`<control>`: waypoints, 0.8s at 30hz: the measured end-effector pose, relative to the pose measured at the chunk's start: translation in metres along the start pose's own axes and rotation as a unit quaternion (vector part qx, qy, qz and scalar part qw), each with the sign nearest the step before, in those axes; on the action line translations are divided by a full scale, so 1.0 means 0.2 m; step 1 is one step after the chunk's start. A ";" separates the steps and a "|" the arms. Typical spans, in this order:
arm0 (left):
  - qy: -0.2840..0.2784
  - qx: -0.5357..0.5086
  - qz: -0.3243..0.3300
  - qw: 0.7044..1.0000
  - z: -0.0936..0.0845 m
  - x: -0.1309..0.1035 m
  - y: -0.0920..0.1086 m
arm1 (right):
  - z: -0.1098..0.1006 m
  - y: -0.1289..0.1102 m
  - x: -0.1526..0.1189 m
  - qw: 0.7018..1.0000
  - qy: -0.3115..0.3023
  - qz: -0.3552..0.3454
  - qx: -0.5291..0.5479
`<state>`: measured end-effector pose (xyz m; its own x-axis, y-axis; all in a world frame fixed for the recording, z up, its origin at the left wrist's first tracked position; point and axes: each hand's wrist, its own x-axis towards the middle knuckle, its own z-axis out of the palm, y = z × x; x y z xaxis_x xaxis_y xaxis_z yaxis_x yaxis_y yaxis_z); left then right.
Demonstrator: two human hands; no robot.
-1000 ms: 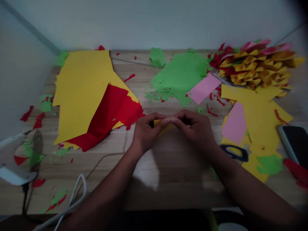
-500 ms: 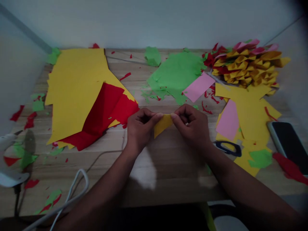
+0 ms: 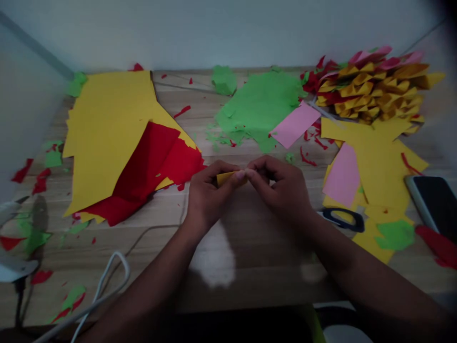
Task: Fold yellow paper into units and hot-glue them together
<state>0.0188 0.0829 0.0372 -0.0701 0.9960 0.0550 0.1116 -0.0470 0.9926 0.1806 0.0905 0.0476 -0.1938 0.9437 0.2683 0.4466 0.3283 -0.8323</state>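
Between both hands is a small piece of yellow paper (image 3: 225, 178), mostly hidden behind the fingers. My left hand (image 3: 214, 190) is closed around it, thumb on top. The fingertips of my right hand (image 3: 280, 186) are pinched together at the paper's right end, touching the left thumb tip. A large yellow sheet (image 3: 107, 124) lies at the left, with red paper (image 3: 146, 166) across its lower right part. Beyond my hands are a torn green sheet (image 3: 257, 107) and a pink rectangle (image 3: 296, 125).
At the back right sits a bundle of folded yellow, pink and red paper (image 3: 374, 90). Yellow sheets (image 3: 382, 162), dark-handled scissors (image 3: 342, 219) and a phone (image 3: 433, 202) lie at the right. A white cable (image 3: 126, 269) crosses the front left. Scraps are scattered around.
The yellow piece has turned from hanging below the fingertips to lying mostly behind my left fingers. My hands have come closer together, and the view has shifted slightly.
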 end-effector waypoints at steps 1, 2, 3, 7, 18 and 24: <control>0.001 0.008 0.000 1.000 0.00 0.00 0.00 | 0.00 0.00 0.00 1.000 0.001 0.002 0.004; 0.001 0.015 0.001 1.000 0.00 0.00 0.00 | 0.00 0.00 0.01 1.000 0.004 0.005 0.008; 0.000 0.019 0.000 1.000 0.00 0.00 -0.01 | 0.01 0.00 0.01 1.000 0.007 0.010 0.013; 0.002 -0.009 -0.030 1.000 0.00 0.01 -0.03 | 0.01 -0.01 0.01 0.998 0.035 0.037 0.024; 0.101 -0.091 -0.030 0.990 -0.04 0.05 -0.05 | -0.01 -0.01 0.02 0.993 0.109 0.050 0.015; 0.010 -0.013 0.065 0.998 -0.02 0.01 -0.05 | 0.00 0.00 0.01 0.999 0.040 0.008 -0.003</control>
<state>0.0141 0.0852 0.0279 -0.0761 0.9797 0.1854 0.0948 -0.1780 0.9795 0.1811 0.0920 0.0485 -0.1159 0.9487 0.2942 0.4546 0.3141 -0.8335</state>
